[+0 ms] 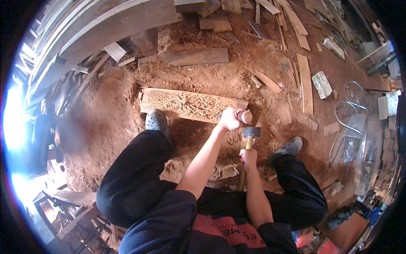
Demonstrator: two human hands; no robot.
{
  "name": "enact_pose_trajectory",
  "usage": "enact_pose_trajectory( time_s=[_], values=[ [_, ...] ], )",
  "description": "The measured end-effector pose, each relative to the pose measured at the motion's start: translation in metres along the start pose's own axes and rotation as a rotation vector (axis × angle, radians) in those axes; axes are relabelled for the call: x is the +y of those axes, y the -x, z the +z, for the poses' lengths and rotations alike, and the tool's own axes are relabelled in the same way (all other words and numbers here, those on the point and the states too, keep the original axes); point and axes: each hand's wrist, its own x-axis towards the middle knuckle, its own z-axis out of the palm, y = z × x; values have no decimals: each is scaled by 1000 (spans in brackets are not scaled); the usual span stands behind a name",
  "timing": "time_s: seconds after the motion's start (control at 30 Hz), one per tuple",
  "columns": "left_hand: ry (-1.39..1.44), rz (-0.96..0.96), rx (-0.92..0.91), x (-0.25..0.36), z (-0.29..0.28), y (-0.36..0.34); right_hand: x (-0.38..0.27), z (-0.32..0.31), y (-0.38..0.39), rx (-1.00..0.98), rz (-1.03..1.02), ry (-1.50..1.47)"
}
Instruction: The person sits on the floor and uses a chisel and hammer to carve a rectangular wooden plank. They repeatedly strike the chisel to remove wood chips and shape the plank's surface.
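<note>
A long pale wooden board lies on the dirt in front of me, its top densely carved with rough relief. My left hand is closed around a chisel over the board's right end. The chisel's round wooden butt sticks out to the right of the fist, and a bit of dark metal shows on the board side. Just below it, my right hand grips a hammer by its handle. The dark hammer head is close to the chisel's butt, with a small gap visible.
My grey clog rests against the board's near left edge; the other clog is at the right. Stacked planks fill the upper left. Loose slats, a white block and a wire-framed chair lie at the right.
</note>
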Motion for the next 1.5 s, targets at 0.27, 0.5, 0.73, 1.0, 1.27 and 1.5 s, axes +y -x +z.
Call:
enact_pose_trajectory(
  time_s=[0.27,0.5,0.73,1.0,1.27,1.5],
  values=[
    [65,46,35,0,2,2,-26,20,24,47,-300,252],
    [74,7,-14,-1,-2,3,-8,39,14,198,-417,624],
    [256,384,317,-47,-67,10,-4,31,4,85,-296,461],
    [856,135,341,-37,-70,15,-23,23,18,14,-235,348],
    [-156,301,-189,48,19,7,-17,25,13,130,-373,518],
    [-138,214,-95,41,15,10,-26,29,24,120,-294,527]
  ],
)
